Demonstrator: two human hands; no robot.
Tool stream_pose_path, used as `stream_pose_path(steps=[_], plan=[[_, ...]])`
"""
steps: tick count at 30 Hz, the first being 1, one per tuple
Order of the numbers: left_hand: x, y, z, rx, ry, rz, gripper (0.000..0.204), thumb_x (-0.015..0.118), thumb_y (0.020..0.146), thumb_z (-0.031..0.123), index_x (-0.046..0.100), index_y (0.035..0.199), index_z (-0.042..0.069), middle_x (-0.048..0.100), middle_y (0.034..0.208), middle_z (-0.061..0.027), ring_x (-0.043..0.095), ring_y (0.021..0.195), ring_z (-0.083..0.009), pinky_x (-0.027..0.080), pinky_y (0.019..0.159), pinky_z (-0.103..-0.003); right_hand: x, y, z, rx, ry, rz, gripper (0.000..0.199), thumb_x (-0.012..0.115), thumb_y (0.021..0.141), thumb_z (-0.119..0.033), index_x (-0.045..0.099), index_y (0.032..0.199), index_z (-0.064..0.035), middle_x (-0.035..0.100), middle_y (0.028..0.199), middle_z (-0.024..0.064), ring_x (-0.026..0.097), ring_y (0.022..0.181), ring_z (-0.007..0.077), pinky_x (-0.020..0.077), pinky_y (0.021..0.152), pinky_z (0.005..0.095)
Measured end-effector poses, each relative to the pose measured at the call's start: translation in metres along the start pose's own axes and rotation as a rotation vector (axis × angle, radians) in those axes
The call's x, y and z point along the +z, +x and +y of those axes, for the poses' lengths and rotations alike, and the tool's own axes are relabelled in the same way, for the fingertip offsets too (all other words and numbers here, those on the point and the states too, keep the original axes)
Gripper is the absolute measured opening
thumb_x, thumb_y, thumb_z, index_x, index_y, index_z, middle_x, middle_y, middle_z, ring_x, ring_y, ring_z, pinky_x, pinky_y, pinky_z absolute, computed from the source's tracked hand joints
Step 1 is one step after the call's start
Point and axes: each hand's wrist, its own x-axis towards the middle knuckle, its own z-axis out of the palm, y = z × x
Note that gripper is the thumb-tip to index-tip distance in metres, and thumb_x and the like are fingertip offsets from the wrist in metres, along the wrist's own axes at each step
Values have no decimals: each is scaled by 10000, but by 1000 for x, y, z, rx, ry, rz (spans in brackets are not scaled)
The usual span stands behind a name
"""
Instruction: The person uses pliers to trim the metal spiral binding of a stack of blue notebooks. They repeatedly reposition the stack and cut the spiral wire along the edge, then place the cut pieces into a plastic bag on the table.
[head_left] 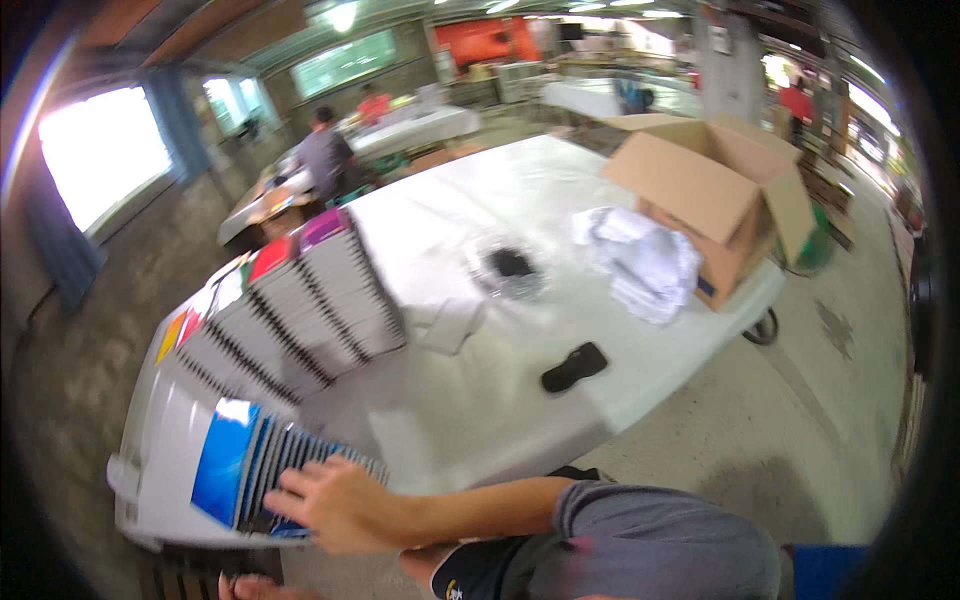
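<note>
My right hand [345, 505] reaches across to the lower left, palm down, its fingers apart over a row of blue-covered notebooks [222, 455]. The fingers lie on or just above their edges; blur hides whether they press on them. These notebooks lean over each other, the front one showing its glossy blue cover. Just behind them stand tall stacks of spiral-bound notebooks [330, 290] with grey-white page edges and black bindings, some topped in red and purple. My left hand is out of view.
The white-covered table [420, 420] carries a black handheld device [575, 368], a clear plastic-wrapped dark item [512, 262] and crumpled white plastic [640, 262]. An open cardboard box [690, 195] stands at its right end. Another person [328, 160] works at a table behind.
</note>
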Motion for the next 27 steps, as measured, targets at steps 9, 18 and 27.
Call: stream_pose_path(steps=[9, 18, 27], plan=[[-12, -14, 78, -1141, -1307, -239, 280, 462, 976, 309, 540, 1026, 45, 523, 807, -20, 413, 537, -68, 354, 384, -201, -14, -19, 32, -219, 92, 206, 607, 729, 705, -188, 493, 1264, -173, 505, 1067, 60, 474, 1055, 220, 263, 902, 466], [75, -116, 113, -2551, -1013, -537, 259, 464, 963, 163, 545, 1129, -19, 557, 923, -110, 511, 719, -149, 496, 595, -223, -90, -138, 132, 312, -291, 266, 589, 730, 693, -160, 547, 1248, -229, 578, 1083, 36, 525, 1072, 187, 301, 920, 416], [182, -190, 95, -2278, -1373, -682, 142, 508, 916, 102, 582, 934, -18, 627, 923, -153, 603, 955, -265, 512, 914, -350, -171, -285, 167, 853, -492, 635, 431, 686, 715, -67, 594, 1134, -109, 589, 1063, 90, 531, 1033, 277, 356, 926, 374]])
